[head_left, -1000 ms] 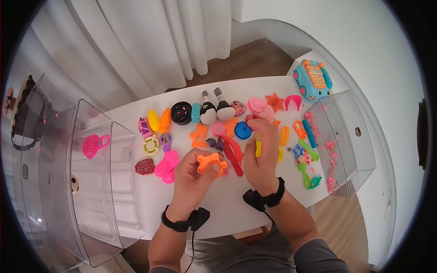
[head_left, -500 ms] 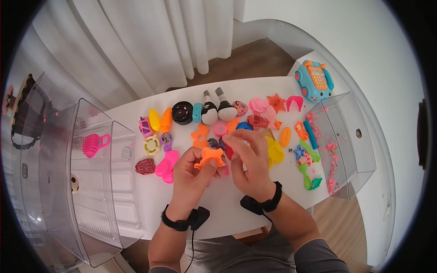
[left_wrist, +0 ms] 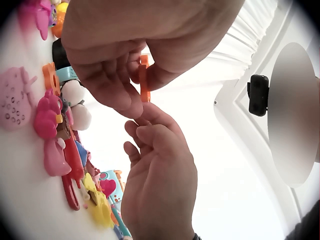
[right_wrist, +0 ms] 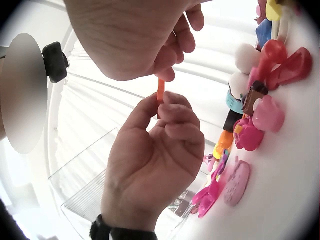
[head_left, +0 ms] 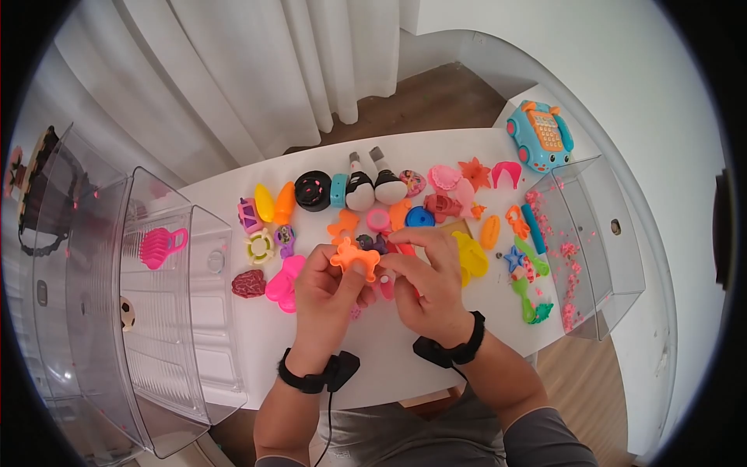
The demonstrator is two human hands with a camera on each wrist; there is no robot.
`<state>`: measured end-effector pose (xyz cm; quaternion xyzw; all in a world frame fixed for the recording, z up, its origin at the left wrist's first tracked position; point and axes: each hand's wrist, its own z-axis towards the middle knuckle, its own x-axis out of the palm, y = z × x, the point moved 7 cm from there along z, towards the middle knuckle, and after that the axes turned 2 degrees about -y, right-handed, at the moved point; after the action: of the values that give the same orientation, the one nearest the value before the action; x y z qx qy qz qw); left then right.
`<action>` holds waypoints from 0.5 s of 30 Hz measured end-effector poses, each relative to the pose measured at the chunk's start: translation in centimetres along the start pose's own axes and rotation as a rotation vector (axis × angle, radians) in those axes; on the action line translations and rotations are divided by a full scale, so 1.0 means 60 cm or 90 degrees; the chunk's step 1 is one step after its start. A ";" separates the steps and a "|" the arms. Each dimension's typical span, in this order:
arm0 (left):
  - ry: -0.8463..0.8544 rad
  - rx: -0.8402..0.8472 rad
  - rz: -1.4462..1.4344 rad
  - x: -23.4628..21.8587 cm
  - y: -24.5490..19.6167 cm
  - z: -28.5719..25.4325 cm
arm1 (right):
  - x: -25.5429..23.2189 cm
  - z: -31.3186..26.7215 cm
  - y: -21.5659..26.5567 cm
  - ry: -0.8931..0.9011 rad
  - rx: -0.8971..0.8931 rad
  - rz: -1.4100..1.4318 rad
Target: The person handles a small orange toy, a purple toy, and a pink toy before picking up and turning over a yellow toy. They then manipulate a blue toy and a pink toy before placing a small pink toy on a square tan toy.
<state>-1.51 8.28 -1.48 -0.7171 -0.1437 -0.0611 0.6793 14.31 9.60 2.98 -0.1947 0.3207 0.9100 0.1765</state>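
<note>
Thumb and fingers of my left hand point(head_left: 323, 300) pinch an orange animal-shaped dough cutter point(head_left: 354, 257), held above the table. Seen edge-on in the left wrist view, the cutter point(left_wrist: 144, 80) is thin and flat. My right hand point(head_left: 436, 292) is close on its right side, index fingertip at the cutter's edge and thumb apart from it in the left wrist view. Beneath and beyond the hands lie a red plastic tool point(right_wrist: 295, 67), a pink toy point(right_wrist: 270, 114) and a yellow mould point(head_left: 469, 257).
Toys cover the white table point(head_left: 366, 358), among them a black wheel point(head_left: 313, 191) and a blue lid point(head_left: 420, 217). Clear bins stand left point(head_left: 167, 311) and right point(head_left: 603, 257), the left with a pink scoop point(head_left: 165, 247). A toy telephone point(head_left: 540, 136) sits at the far right corner.
My right hand has come back from over the blue lid to the cutter. My left hand still holds the cutter and has turned it slightly.
</note>
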 end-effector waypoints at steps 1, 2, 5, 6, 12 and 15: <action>-0.013 -0.006 0.006 0.000 -0.002 -0.001 | -0.001 0.001 -0.002 -0.007 0.021 0.001; -0.026 -0.013 0.012 -0.002 -0.002 -0.001 | -0.002 0.001 -0.005 -0.014 0.042 0.003; -0.019 -0.018 0.019 -0.006 -0.001 0.000 | -0.002 0.003 -0.003 -0.010 0.050 0.001; -0.019 -0.019 0.019 -0.008 0.002 0.000 | -0.002 0.004 -0.003 -0.010 0.050 0.001; -0.032 0.052 0.031 -0.011 0.005 0.004 | 0.006 0.000 -0.001 0.009 -0.014 -0.004; -0.043 0.015 -0.003 -0.008 0.000 0.000 | 0.006 -0.001 0.000 0.015 -0.009 0.002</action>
<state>-1.95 8.25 -1.63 -0.7101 -0.1690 -0.0367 0.6825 14.03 9.64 2.77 -0.2063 0.3168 0.9100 0.1700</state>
